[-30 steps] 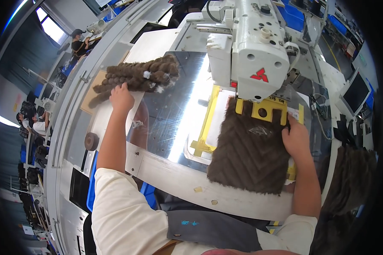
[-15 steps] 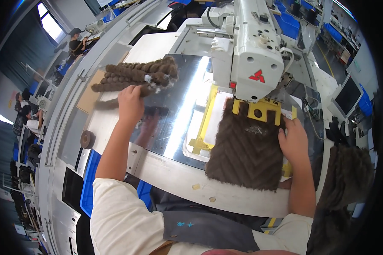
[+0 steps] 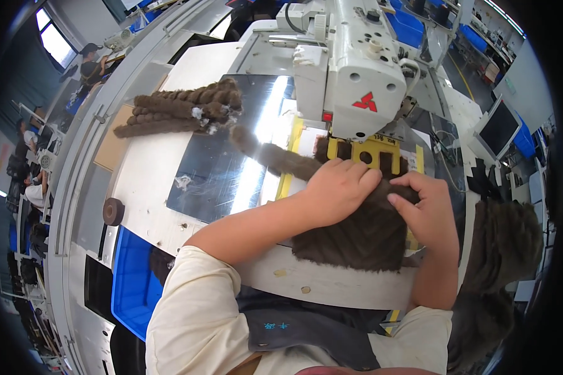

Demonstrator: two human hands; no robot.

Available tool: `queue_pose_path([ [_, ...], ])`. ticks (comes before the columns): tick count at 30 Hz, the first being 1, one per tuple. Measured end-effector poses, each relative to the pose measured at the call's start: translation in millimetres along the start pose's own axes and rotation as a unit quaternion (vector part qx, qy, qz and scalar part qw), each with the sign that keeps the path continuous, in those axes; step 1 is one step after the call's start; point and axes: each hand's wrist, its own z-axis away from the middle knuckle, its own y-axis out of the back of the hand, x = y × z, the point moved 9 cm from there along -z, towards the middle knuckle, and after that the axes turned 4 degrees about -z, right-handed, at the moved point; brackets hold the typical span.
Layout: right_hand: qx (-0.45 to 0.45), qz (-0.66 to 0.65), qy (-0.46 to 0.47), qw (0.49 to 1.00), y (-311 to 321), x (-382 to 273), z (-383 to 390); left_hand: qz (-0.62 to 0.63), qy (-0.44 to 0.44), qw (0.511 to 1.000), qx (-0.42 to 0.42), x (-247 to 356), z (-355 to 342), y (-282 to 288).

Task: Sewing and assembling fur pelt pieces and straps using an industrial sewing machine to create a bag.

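Note:
My left hand (image 3: pixel 339 192) grips a long brown fur strip (image 3: pixel 281 157) lying diagonally over the steel plate (image 3: pixel 206 181) toward the yellow clamp plate (image 3: pixel 391 153). My right hand (image 3: pixel 425 209) pinches the same strip at its right end, over the chevron-patterned brown fur panel (image 3: pixel 350 244). The panel lies under the yellow clamp, beneath the head of a white industrial sewing machine (image 3: pixel 372 81). A pile of fur strips (image 3: pixel 169 112) with white fluff rests at the left on the work surface (image 3: pixel 162 162).
A tape roll (image 3: pixel 112 211) sits near the left edge, above a blue bin (image 3: pixel 131 275). A monitor (image 3: pixel 497 131) and hanging fur pieces (image 3: pixel 500 250) are on the right. Co-workers (image 3: pixel 92 67) sit at other stations along the far left.
My left hand has moved right from the pile, bringing a fur strip over the panel. My right hand has shifted from the panel's right edge onto that strip.

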Motion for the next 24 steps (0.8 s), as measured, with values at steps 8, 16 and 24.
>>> queue_pose_path([
  [8,0.061,0.01,-0.115,0.991,103,52,21,-0.092,0.133,0.982,-0.1,-81,10,15],
  [16,-0.173,0.239,0.089,0.951,-2,26,15,-0.125,0.021,0.984,-0.121,-30,19,-3],
  [24,-0.126,0.206,0.049,0.969,-62,22,-4,-0.085,-0.02,0.992,-0.089,-8,8,23],
])
